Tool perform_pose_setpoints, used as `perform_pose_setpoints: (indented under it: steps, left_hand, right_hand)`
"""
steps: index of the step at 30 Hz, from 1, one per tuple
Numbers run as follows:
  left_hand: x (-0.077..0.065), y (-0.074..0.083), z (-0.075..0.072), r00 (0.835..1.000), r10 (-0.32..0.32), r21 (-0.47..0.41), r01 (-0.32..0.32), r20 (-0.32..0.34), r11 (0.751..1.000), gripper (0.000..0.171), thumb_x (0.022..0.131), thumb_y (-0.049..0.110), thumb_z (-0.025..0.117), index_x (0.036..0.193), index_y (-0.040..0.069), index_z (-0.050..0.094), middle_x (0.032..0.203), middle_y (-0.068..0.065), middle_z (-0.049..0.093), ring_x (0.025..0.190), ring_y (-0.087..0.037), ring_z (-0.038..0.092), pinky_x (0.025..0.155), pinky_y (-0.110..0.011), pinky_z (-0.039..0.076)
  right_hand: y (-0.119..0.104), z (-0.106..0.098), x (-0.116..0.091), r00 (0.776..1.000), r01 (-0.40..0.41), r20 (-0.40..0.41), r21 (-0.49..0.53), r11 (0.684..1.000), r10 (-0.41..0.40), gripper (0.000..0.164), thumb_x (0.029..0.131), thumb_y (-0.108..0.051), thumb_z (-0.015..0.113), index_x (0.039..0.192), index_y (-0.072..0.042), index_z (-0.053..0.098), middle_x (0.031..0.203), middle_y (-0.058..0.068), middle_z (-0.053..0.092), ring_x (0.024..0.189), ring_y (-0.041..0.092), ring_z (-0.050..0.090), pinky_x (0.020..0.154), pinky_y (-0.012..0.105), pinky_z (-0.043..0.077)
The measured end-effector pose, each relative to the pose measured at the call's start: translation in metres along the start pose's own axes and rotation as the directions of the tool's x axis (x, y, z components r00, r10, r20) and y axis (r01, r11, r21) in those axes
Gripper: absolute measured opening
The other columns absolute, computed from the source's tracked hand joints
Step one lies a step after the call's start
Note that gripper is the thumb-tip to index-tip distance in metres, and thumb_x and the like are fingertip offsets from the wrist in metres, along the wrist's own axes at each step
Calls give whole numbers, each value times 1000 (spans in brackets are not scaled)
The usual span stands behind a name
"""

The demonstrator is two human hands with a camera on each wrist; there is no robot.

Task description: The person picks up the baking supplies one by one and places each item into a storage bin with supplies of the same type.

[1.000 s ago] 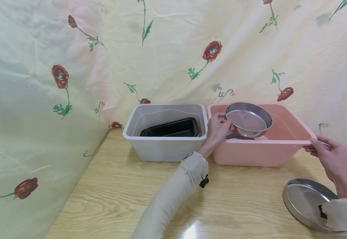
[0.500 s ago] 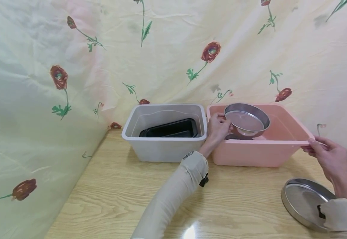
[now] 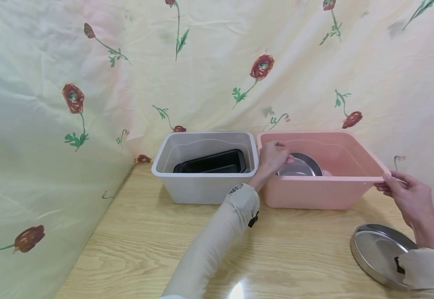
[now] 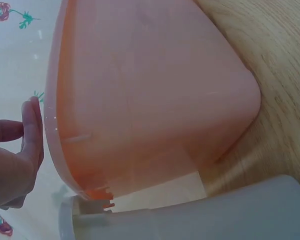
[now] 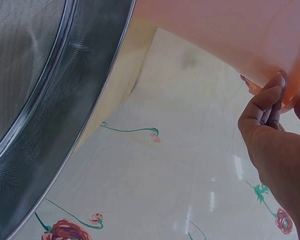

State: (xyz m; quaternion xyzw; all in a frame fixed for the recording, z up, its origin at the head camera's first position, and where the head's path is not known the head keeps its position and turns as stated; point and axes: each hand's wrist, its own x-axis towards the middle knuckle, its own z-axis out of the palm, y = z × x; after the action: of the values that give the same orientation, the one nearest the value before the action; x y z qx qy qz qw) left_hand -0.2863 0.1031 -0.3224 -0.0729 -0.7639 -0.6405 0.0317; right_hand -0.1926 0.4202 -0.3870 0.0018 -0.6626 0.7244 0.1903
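A round metal sieve [image 3: 300, 165] lies inside the pink plastic bin [image 3: 314, 192], at its left end, partly hidden by the front rim. Over that end of the bin is my left hand [image 3: 274, 156], its fingers loosely bent and nothing held between them. In the left wrist view the left hand [image 4: 17, 160] appears beside the bin's rim, with thumb and fingers close together. My right hand [image 3: 411, 197] grips the bin's right front corner between thumb and fingers. A larger round sieve [image 3: 376, 249] rests on the table, partly covered by my right sleeve.
A light grey bin [image 3: 202, 187] stands directly left of the pink one and holds black rectangular pans [image 3: 217, 162]. Both bins sit at the back of the wooden table [image 3: 146, 249], in front of a flowered cloth [image 3: 209, 74].
My left hand has let go of the sieve, which has dropped from rim height down into the pink bin. The right hand keeps its grip on the corner.
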Motion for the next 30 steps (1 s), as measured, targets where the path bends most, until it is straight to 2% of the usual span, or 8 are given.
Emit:
perform_pose_setpoints:
  steps: [2,8,13,15,18,22,27,30]
  left_hand:
    - [0,0,-1,1000,-8,-50,9,23,999,15,98,0,62,111,-1,72,65,-4,72,70,-27,76,64,-26,61]
    - [-3,-6,-3,995,38,-185,-20,94,982,14,99,-5,61,110,-5,69,68,-8,72,61,-21,72,63,-27,62]
    - [-9,-10,-6,986,84,-258,-46,142,965,14,100,-4,62,111,-5,70,72,-9,73,75,-38,74,61,-30,62]
    - [-11,-11,-7,983,94,-282,-47,157,958,14,99,-4,63,111,-4,70,72,-7,73,76,-40,74,60,-33,63]
    - [-13,-11,-8,978,116,-309,-58,174,949,16,98,-6,64,112,-4,71,73,-7,73,67,-29,73,58,-32,62]
    - [-17,-12,-9,964,173,-338,-97,201,936,18,98,-6,64,115,-7,69,79,-15,74,60,-11,67,55,-26,59]
    - [-24,-14,-10,938,228,-372,-121,260,920,21,100,-3,65,120,-8,67,82,-14,74,62,-10,67,58,-27,61]
    - [-29,-16,-10,921,257,-401,-126,292,908,22,100,-2,65,121,-7,66,88,-21,74,63,-10,68,59,-26,60]
  right_hand:
    - [0,0,0,1000,-6,-6,-10,1000,6,32,104,0,56,97,-26,73,76,-6,75,65,4,71,59,13,56]
    - [1,0,1,999,-27,-29,-58,998,25,28,105,-3,58,96,-27,71,76,-8,75,65,3,71,59,13,55]
    - [3,0,2,999,-30,-26,-57,998,28,26,104,-4,59,97,-26,70,76,-8,75,66,3,71,59,13,55]
    - [3,0,2,999,-25,-21,-44,999,24,27,104,-4,59,97,-26,71,76,-7,75,65,3,71,60,13,56]
    - [3,0,2,1000,-15,-13,-10,1000,15,29,104,-1,58,97,-25,73,76,-6,75,65,4,72,59,13,56]
    - [2,1,1,1000,-1,-4,37,999,1,29,103,2,57,97,-21,74,76,-4,76,64,6,72,59,14,56]
    - [2,1,2,1000,-3,0,50,999,3,28,104,2,57,97,-21,73,77,-3,76,65,6,72,60,14,56]
    - [2,1,1,1000,-1,-1,43,999,1,29,104,2,57,98,-21,73,77,-4,76,65,6,72,59,14,56]
